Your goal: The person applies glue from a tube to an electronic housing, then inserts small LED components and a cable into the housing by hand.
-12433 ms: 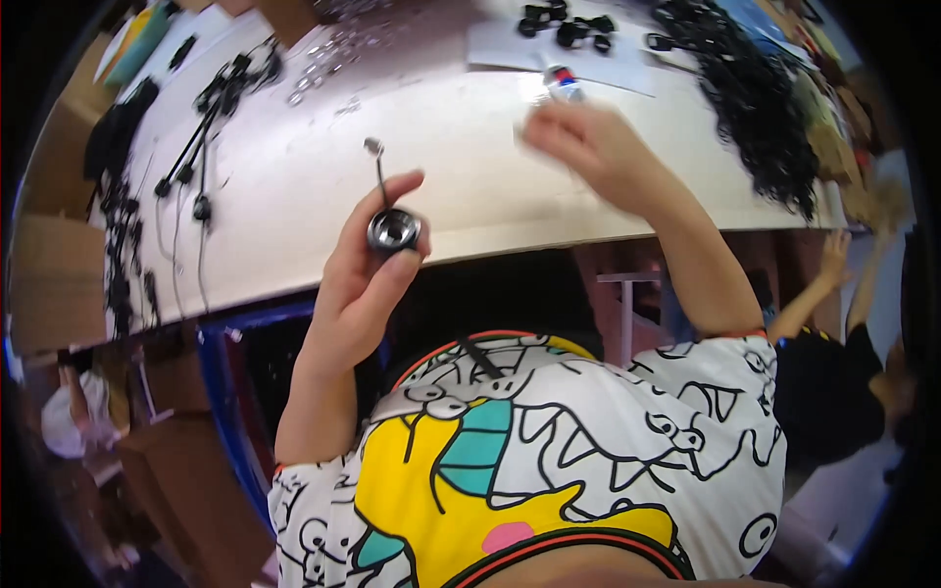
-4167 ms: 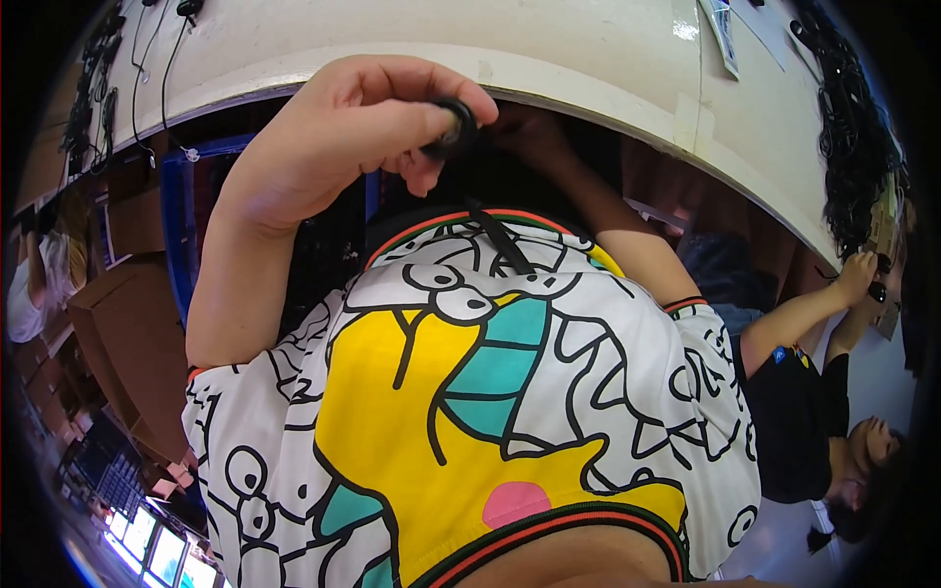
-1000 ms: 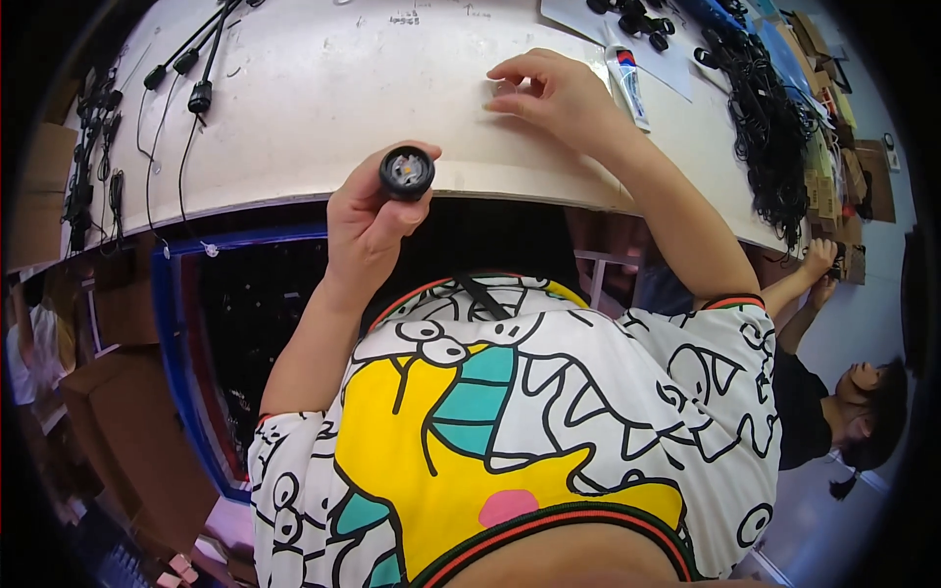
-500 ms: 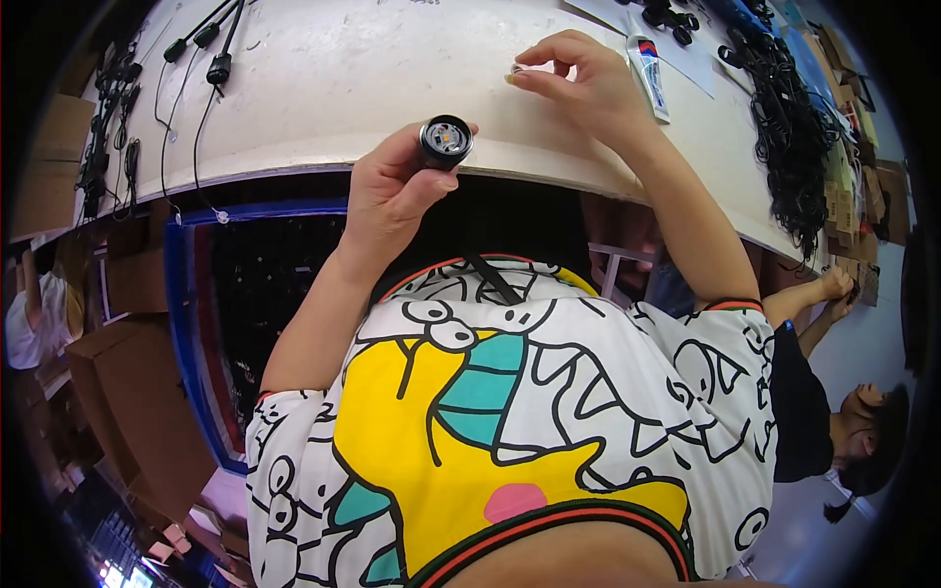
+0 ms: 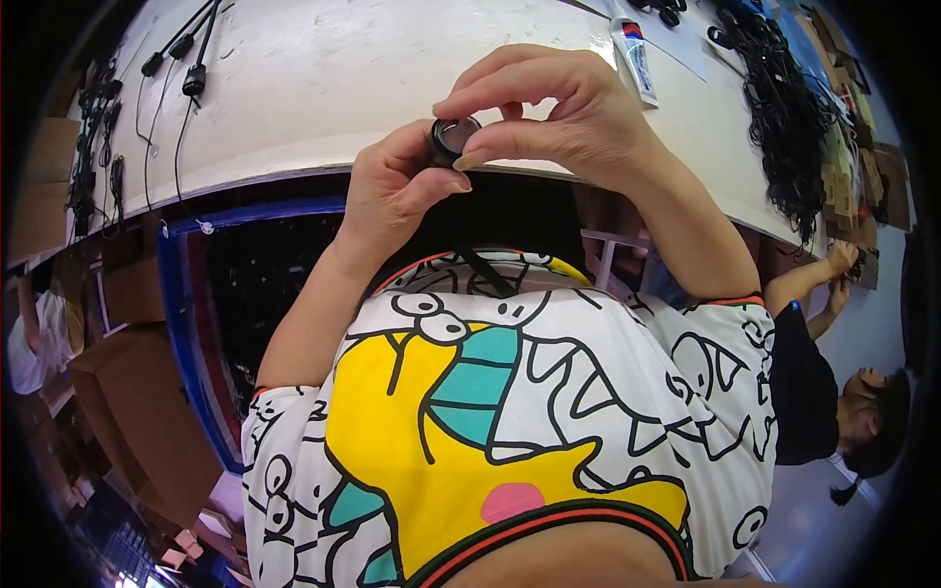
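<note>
My left hand (image 5: pixel 387 191) is closed round a short black cylinder (image 5: pixel 438 149), like a lamp or flashlight head, with its open end turned up. My right hand (image 5: pixel 578 122) reaches over from the right, its thumb and forefinger pinched at opposite sides of that end. Between those fingertips a small shiny disc (image 5: pixel 459 133), like a clear lens, lies at the cylinder's mouth. Whether it sits inside the rim or just above it, I cannot tell. Both hands are over the near edge of the white table (image 5: pixel 314 88).
A white tube (image 5: pixel 635 61) lies beyond my right hand. Heaped black cables (image 5: pixel 774 127) run along the right side. Black rods with cords (image 5: pixel 195 78) lie at the left, near more cables (image 5: pixel 83 181). Another person (image 5: pixel 814 372) works at the right; a cardboard box (image 5: pixel 142 412) stands lower left.
My right hand has come left and nearer, carrying the small disc from over the table to the cylinder's mouth. The LED seen inside the cylinder is now covered.
</note>
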